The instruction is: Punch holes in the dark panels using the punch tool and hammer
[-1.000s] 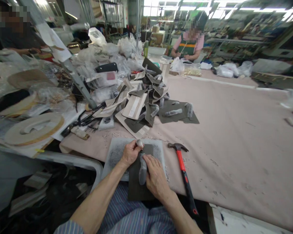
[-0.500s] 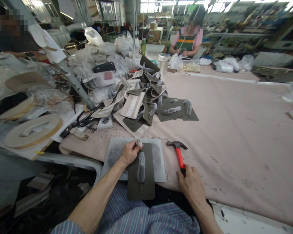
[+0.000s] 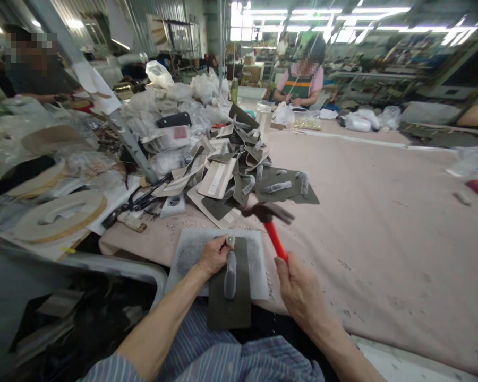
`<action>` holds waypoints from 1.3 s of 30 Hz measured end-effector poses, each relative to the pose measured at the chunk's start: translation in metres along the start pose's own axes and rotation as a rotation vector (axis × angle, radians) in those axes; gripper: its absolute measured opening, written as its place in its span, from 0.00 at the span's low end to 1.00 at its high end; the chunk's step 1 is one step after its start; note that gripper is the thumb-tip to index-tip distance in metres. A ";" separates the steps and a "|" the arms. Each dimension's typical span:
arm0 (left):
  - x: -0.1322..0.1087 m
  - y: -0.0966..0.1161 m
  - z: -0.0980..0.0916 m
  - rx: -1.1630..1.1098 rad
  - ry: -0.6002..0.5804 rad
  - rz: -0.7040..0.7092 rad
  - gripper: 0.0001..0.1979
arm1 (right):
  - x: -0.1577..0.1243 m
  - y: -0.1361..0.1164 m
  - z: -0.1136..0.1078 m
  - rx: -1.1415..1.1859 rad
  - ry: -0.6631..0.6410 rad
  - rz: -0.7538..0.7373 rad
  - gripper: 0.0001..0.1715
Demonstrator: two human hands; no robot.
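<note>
My right hand [image 3: 300, 284] grips a claw hammer [image 3: 276, 241] by its red handle, with the dark head raised above the cloth. My left hand [image 3: 215, 256] is closed around a short round metal punch [image 3: 230, 241], which stands on the dark green panel [image 3: 239, 302]. A handle wrapped in clear plastic [image 3: 230, 278] lies along the middle of this panel, just below my left fingers. Under the panel is a speckled grey board [image 3: 189, 252], and the panel's near end sticks out past the table edge over my lap. The punch's lower end is hidden.
A heap of similar panels [image 3: 219, 178] with wrapped handles lies beyond the board. Left of it are plastic bags [image 3: 175, 93], a roll of tape [image 3: 61, 215], a brush [image 3: 132, 221] and a slanted metal post [image 3: 133, 151]. A co-worker [image 3: 300, 82] sits across the pink-covered table [image 3: 382, 223].
My right hand has lifted the hammer off the table and brought it leftward, nearer the punch. My left hand stays on the punch over the panel. The camera view has shifted slightly.
</note>
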State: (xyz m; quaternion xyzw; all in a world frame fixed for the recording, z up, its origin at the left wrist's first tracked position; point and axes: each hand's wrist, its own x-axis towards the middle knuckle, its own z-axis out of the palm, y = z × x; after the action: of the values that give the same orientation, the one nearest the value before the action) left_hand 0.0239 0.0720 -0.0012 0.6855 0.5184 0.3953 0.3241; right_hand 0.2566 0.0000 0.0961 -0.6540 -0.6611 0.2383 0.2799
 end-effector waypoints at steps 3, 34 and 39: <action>0.000 0.001 0.000 0.008 0.003 -0.008 0.06 | 0.013 -0.015 -0.014 -0.313 -0.189 -0.171 0.16; 0.001 0.007 0.000 -0.118 0.039 -0.026 0.04 | -0.003 0.008 0.054 -0.318 -0.144 -0.497 0.28; 0.013 0.003 0.000 -0.376 0.268 -0.270 0.08 | -0.003 -0.035 0.085 -0.567 -0.338 -0.634 0.16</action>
State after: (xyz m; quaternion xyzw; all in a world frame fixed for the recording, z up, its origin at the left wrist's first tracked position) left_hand 0.0271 0.0834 0.0037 0.4794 0.5609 0.5250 0.4242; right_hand 0.1730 0.0000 0.0581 -0.4222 -0.9041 0.0539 0.0375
